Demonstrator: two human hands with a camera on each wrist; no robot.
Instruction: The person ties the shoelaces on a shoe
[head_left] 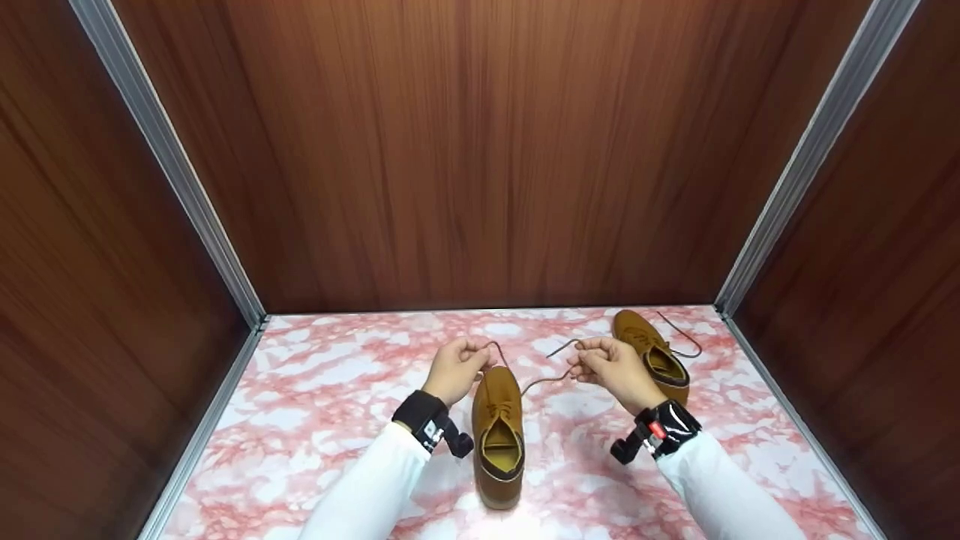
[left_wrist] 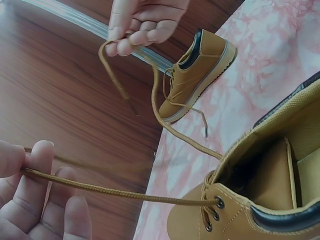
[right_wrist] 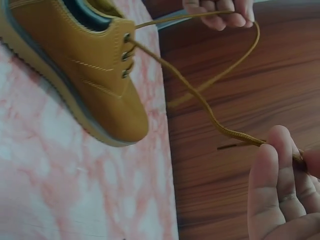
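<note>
- Wood-grain walls (head_left: 480, 150) are enclosing the space at the back and both sides, from where I'm standing.
- Pink-and-white tabletop (head_left: 300, 420) is carrying two tan shoes.
- Near shoe (head_left: 498, 442) is sitting upright, toe facing away from the person, between the left hand (head_left: 457, 367) and right hand (head_left: 609, 369), closer to the left; its open collar is showing a yellowish lining (left_wrist: 300, 120).
- Second shoe (head_left: 646, 349) is standing farther back, near the right hand, its opening showing yellowish inside too.
- Left hand is pinching the left lace end (left_wrist: 120, 192) just beside the near shoe's toe.
- Right hand, well apart from the left, is pinching the right lace end (right_wrist: 210, 117) out to the shoe's right.
- Both laces are running up from the near shoe's eyelets; the right one's tip is poking out past the fingers.
- Second shoe's lace (head_left: 694, 352) is trailing off its right side.
</note>
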